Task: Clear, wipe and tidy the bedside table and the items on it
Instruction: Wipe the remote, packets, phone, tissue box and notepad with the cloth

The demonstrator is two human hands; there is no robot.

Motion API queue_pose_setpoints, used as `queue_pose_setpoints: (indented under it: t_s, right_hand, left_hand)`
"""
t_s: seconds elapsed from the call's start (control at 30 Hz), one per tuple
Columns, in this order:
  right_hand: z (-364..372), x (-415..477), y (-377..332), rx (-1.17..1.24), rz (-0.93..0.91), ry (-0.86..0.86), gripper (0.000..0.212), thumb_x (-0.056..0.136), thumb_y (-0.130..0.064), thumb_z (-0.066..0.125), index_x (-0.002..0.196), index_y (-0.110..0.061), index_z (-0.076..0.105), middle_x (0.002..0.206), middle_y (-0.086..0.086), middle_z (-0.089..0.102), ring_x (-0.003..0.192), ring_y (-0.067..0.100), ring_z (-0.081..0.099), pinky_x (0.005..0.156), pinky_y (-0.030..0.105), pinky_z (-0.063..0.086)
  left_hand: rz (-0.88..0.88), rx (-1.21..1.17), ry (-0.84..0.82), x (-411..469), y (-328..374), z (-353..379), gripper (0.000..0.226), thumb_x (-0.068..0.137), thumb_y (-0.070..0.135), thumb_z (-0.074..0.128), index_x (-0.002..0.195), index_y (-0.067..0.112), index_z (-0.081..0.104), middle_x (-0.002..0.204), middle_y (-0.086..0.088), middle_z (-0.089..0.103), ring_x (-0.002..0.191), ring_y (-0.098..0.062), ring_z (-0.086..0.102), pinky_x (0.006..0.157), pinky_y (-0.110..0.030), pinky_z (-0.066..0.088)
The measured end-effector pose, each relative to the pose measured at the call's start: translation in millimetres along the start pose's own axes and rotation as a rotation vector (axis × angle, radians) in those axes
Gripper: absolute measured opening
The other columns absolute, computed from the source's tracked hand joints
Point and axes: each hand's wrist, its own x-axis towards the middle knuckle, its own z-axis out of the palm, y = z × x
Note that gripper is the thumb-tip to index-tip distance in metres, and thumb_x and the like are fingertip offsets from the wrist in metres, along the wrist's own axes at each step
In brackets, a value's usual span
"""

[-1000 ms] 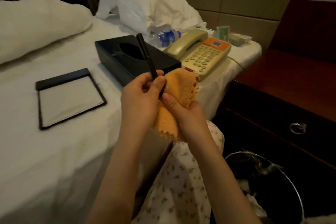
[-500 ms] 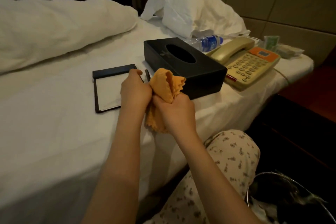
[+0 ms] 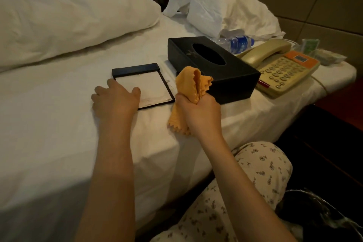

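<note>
An orange cloth (image 3: pixel 193 92) is clenched in the right hand (image 3: pixel 198 113) near the bed's (image 3: pixel 49 133) edge, while the left hand (image 3: pixel 115 100) is laid flat, fingers released, on the notepad's (image 3: pixel 149 86) near corner. Beside it, tissue box (image 3: pixel 214 68) and phone (image 3: pixel 282 67) are crowded toward the edge; either could be nudged off by a careless wipe.

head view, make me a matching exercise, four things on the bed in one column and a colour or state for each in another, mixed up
Things:
1. cloth
2. tissue box
3. phone
4. notepad

States:
A. beige, with an orange panel above the keys
B. black, with an oval opening on top
C. orange, bunched in the right hand
D. white page in a black holder, left hand resting on its corner

Pairs: 1-C, 2-B, 3-A, 4-D
</note>
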Motion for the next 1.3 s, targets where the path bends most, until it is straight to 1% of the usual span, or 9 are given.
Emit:
queue_pose_setpoints:
  t_s: [0.2,0.33,0.4,0.57,0.7,0.8,1.03,1.13,1.3]
  right_hand:
    - [-3.5,3.0,-3.7,-0.087,0.009,-0.068,0.031,0.090,-0.037,0.057,0.063,-0.024,0.048,0.064,-0.007,0.051,0.061,0.006,0.047,0.053,0.022,0.034]
    - [-4.0,3.5,-5.4,-0.037,0.019,-0.082,0.029,0.088,-0.038,0.060,0.065,-0.024,0.050,0.065,-0.007,0.051,0.062,0.008,0.049,0.054,0.023,0.035]
    - [-4.9,3.0,-6.9,-0.020,0.023,-0.088,0.027,0.087,-0.039,0.061,0.066,-0.024,0.052,0.066,-0.007,0.052,0.063,0.007,0.050,0.056,0.024,0.037]
    - [-11.6,1.7,-15.0,0.221,0.098,-0.077,0.024,0.087,-0.037,0.062,0.069,-0.029,0.050,0.074,-0.007,0.055,0.072,0.011,0.054,0.077,0.034,0.046]
    - [-28.6,-3.2,-22.8,0.514,0.116,-0.064,0.017,0.085,-0.033,0.064,0.081,-0.032,0.048,0.086,-0.008,0.056,0.079,0.008,0.056,0.070,0.023,0.046]
    - [-49.8,-3.7,-23.6,0.651,0.126,-0.012,0.017,0.084,-0.032,0.064,0.093,-0.025,0.052,0.089,-0.003,0.058,0.081,0.012,0.059,0.071,0.026,0.048]
    - [-106.8,-4.0,-2.2,0.810,0.229,0.198,0.055,0.073,-0.040,0.071,0.116,-0.009,0.055,0.098,0.004,0.067,0.084,0.018,0.066,0.064,0.027,0.054]
    - [-133.6,-11.8,10.4,0.926,0.258,0.191,0.028,0.083,-0.034,0.061,0.101,-0.012,0.061,0.076,0.002,0.071,0.065,0.014,0.068,0.048,0.019,0.051]
    - [-176.6,-36.8,37.2,0.927,0.269,0.260,0.027,0.085,-0.032,0.059,0.104,-0.012,0.062,0.074,0.001,0.072,0.066,0.013,0.069,0.061,0.027,0.053]
  left_hand:
    - [-0.104,-0.189,-0.133,21.6,2.2,-6.7,0.080,0.072,0.056,0.070,0.125,0.003,0.044,0.121,-0.015,0.058,0.111,-0.034,0.056,0.095,-0.042,0.046]
    - [-0.172,-0.732,-0.243,20.1,2.1,-10.1,0.043,0.075,0.031,0.075,0.106,0.007,0.057,0.099,-0.011,0.067,0.086,-0.026,0.065,0.069,-0.039,0.059]
    - [-0.216,-0.969,-0.281,14.5,5.6,-14.2,0.031,0.085,0.020,0.067,0.109,0.006,0.053,0.089,-0.008,0.065,0.076,-0.019,0.063,0.050,-0.029,0.057]
    - [-0.198,-1.352,-0.208,3.4,12.8,-23.1,0.039,0.090,0.012,0.058,0.127,0.005,0.048,0.102,-0.007,0.064,0.081,-0.014,0.064,0.054,-0.021,0.054]
    - [-0.073,-1.445,-0.310,-13.2,26.6,-32.0,0.019,0.092,0.011,0.053,0.111,0.008,0.054,0.078,0.000,0.065,0.059,-0.006,0.067,0.048,-0.015,0.050]
    - [0.005,-1.482,-0.387,-27.0,39.6,-37.1,0.016,0.093,0.012,0.052,0.107,0.010,0.057,0.067,0.004,0.070,0.061,-0.007,0.069,0.051,-0.017,0.051]
    - [0.084,-1.394,-0.665,-67.8,81.4,-22.7,0.026,0.092,0.013,0.051,0.116,0.006,0.058,0.084,-0.004,0.070,0.069,-0.014,0.068,0.051,-0.021,0.055]
    - [0.094,-1.337,-0.776,-89.1,99.7,-6.0,0.033,0.092,0.012,0.052,0.124,0.006,0.056,0.103,-0.011,0.068,0.084,-0.022,0.067,0.066,-0.029,0.058]
    - [0.129,-1.268,-0.943,-121.2,124.1,19.8,0.035,0.091,0.012,0.054,0.126,0.007,0.054,0.095,-0.007,0.068,0.078,-0.017,0.066,0.061,-0.023,0.058]
